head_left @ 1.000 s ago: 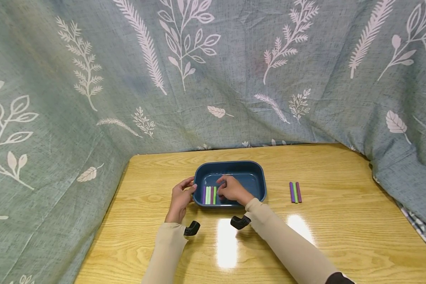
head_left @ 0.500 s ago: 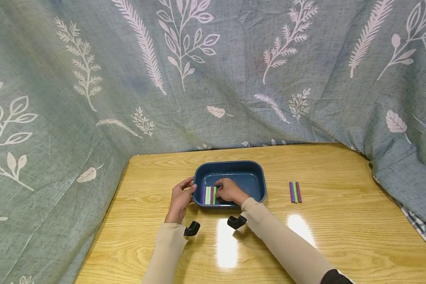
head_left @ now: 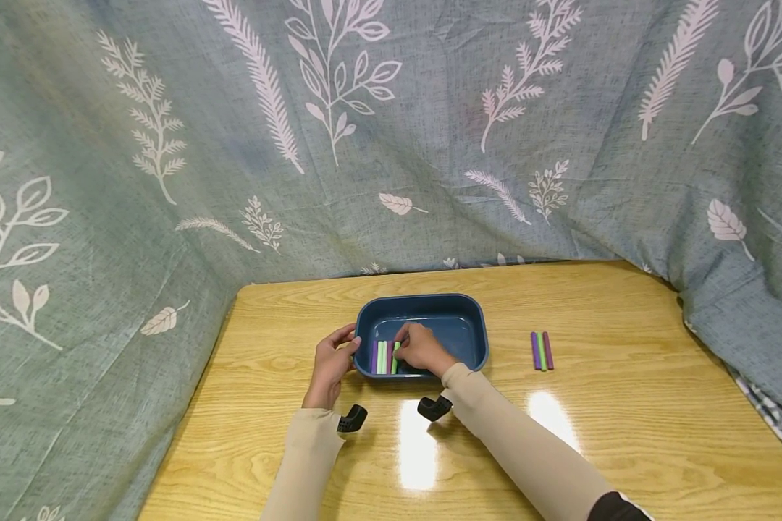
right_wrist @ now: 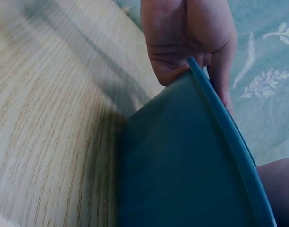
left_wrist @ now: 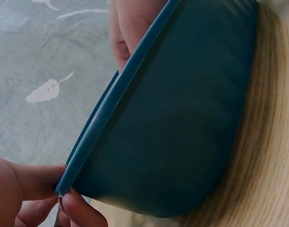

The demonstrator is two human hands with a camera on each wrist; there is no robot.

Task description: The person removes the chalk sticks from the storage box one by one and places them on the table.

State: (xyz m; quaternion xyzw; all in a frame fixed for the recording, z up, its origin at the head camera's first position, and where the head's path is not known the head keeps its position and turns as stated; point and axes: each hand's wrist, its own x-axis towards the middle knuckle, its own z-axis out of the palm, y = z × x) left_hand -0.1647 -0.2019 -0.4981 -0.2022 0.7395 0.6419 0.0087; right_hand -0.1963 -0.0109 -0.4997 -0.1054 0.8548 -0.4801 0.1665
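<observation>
A dark blue rectangular plastic bin (head_left: pixel 456 329) stands on the table. My left hand (head_left: pixel 330 362) grips its left rim, thumb over the edge and fingers outside, as the left wrist view confirms. Inside, at the front left, several thin coloured sticks lie side by side: a purple stick (head_left: pixel 374 358), pale green sticks (head_left: pixel 381 358) and a maroon stick (head_left: pixel 389 358). At the right end of that row, my right hand (head_left: pixel 425 349) pinches a bright green stick (head_left: pixel 394 366), which leans slightly. The bin wall hides the sticks and right fingertips in both wrist views.
To the right of the bin, a purple stick (head_left: pixel 536 352), a green stick (head_left: pixel 542 353) and a maroon stick (head_left: pixel 548 351) lie together on the wooden table (head_left: pixel 625 405). A leaf-patterned cloth (head_left: pixel 430 145) hangs behind and around the table.
My right hand moved left to the stick row and now pinches the bright green stick, whose upper end has tilted right. My left hand keeps its hold on the bin.
</observation>
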